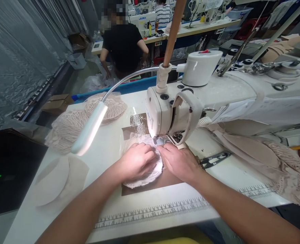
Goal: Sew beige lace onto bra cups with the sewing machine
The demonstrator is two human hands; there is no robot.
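Left hand and right hand press the lace piece, grip open; fingertips just beside the presser foot could get pricked.

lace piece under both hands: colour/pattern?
The lace piece looks white under the lamp, with an openwork pattern and scalloped edge; head view.

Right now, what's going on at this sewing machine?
A person works at a white sewing machine, both hands pressed on a white lace piece right at the needle. The left hand covers the top of the lace. The right hand lies beside it, fingers toward the presser foot. A gooseneck lamp lights the spot. More lace pieces are stacked at the far left, beige lace lies heaped at the right, and thread snips lie near the right hand.
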